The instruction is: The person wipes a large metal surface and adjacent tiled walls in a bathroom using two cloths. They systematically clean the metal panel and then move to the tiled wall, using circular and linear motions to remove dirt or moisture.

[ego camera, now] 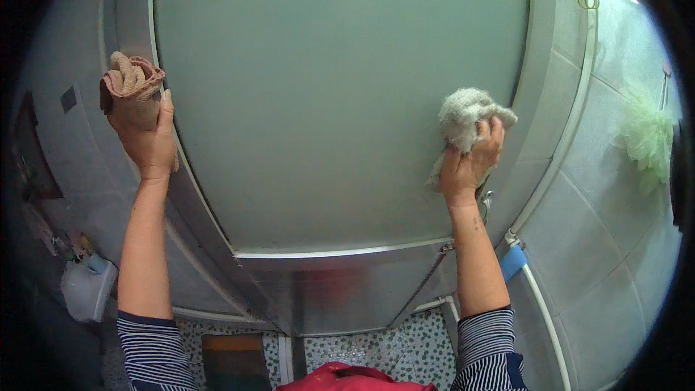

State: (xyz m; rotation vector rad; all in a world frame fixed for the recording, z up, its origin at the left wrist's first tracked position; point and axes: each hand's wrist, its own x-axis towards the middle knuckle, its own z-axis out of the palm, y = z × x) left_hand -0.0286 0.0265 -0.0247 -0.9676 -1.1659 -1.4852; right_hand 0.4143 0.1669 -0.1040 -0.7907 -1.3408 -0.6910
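A frosted glass door panel [336,119] in a metal frame fills the middle of the view. My left hand [144,133] is at the left part of the frame, holding a folded brown-pink cloth [133,79] that sticks up above the fingers. On the right side of the glass, my right hand [472,157] grips a bunched, fluffy grey-white cloth [467,114]. A metal door handle [487,201] shows just beside the right wrist, partly hidden. Below the glass is a shiny metal lower panel [336,293].
White pipes [548,304] with a blue wrapping [513,262] run along the tiled right wall. A pale green mesh bath puff [649,133] hangs there. At the lower left are a white container [87,288] and a dark mat [239,364] on the pebble-patterned floor [380,353].
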